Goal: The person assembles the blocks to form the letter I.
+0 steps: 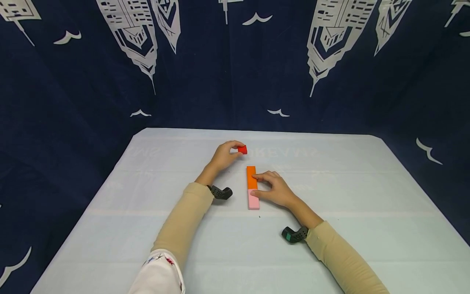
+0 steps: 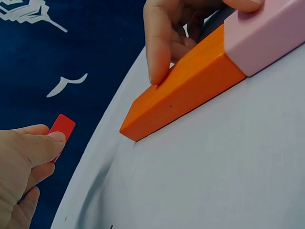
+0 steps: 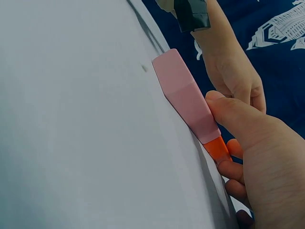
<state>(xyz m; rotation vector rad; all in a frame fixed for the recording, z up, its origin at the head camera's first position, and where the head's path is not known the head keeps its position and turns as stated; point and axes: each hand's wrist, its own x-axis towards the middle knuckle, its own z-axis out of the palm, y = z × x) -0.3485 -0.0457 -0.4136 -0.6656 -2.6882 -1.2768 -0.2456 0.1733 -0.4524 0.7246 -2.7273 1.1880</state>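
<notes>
My left hand (image 1: 222, 157) pinches a small red block (image 1: 242, 150) between thumb and fingers, held beyond the far end of two end-to-end blocks. In the left wrist view the red block (image 2: 62, 130) shows a flat face under the thumb. An orange block (image 1: 251, 175) lies on the table with a pink block (image 1: 253, 202) touching its near end, both in one line. My right hand (image 1: 278, 189) touches them from the right, a fingertip on the orange block and the thumb on the pink one. Its fingers are loosely bent, not wrapped round either block.
A white cloth-covered table (image 1: 352, 183) spreads under both arms. Behind it hangs a dark blue cloth (image 1: 227, 81) with white building and bird prints. A black wrist device (image 1: 221, 192) sits on the left wrist, another black device (image 1: 295, 234) on the right.
</notes>
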